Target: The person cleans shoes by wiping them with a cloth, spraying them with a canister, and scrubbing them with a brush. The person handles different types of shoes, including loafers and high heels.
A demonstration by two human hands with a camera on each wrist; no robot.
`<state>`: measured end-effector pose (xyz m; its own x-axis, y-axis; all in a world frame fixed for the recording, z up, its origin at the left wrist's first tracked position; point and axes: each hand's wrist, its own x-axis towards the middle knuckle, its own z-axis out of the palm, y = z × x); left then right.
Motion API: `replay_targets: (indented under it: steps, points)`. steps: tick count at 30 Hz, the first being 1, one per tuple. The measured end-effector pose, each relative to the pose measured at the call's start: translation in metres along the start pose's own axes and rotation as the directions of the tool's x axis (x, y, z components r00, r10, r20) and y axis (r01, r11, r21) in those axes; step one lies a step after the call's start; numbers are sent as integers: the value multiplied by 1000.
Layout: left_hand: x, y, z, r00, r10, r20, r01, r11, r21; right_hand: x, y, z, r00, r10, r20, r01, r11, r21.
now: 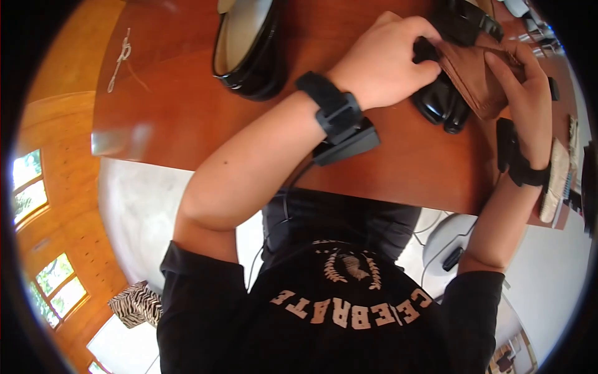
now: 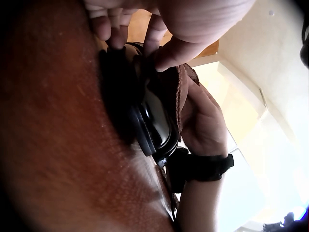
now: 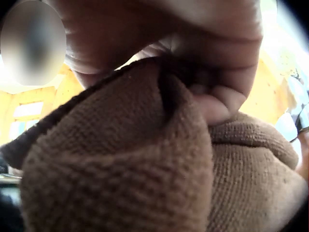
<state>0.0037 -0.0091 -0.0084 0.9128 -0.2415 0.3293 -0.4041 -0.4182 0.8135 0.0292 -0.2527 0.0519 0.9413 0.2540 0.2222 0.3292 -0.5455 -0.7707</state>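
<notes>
- Brown cloth (image 1: 476, 81) is bunched and folded over on itself, its surface a fine ribbed weave with a line of stitching along the edge; close to the right wrist camera, it shows a deep fold with a dark hollow inside.
- It is at the far right of the counter (image 1: 398, 171), raised in the right hand and overlapping the right side of a black shoe (image 1: 430, 106); how much of it actually touches the leather-like surface cannot be told.
- That shoe is glossy, with bright reflections along its rounded surface, and it rests on the reddish-brown counter.
- Right hand (image 1: 529, 103): fingers and thumb bend about the cloth from the right, the grip closed on its folds.
- Left hand (image 1: 389, 59): thumb and curled fingers pinch a dark part of the shoe from the left, a narrow grip; the exact part is hidden.
- Both wrists wear black straps, the left one (image 1: 330, 109) nearer the middle of the counter.
- Farther left stands another shoe (image 1: 265, 78), black and shiny with a pale inside, well apart from the hands.
- Beyond it, toward the left edge, lies a thin white knotted cord (image 1: 126, 50).
</notes>
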Motion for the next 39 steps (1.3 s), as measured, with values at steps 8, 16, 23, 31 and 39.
replay_targets:
  steps: [8,16,23,31,39]
  points:
    - [1,3,-2,997,-71,35,72,997,-15,-1,8,-5,986,44,160,-54,997,56]
    - [1,9,-5,991,-114,72,116,993,-28,3,21,-6,1000,-20,-23,20,1000,7]
    - [1,5,-3,993,-97,65,98,995,-27,2,18,-3,994,-11,104,16,999,-48]
    - [1,6,-5,990,-121,79,123,992,-27,0,21,-3,982,-174,72,182,975,-129]
    - [1,7,-5,989,-119,86,123,992,-40,-3,24,-4,974,-189,124,208,964,-163]
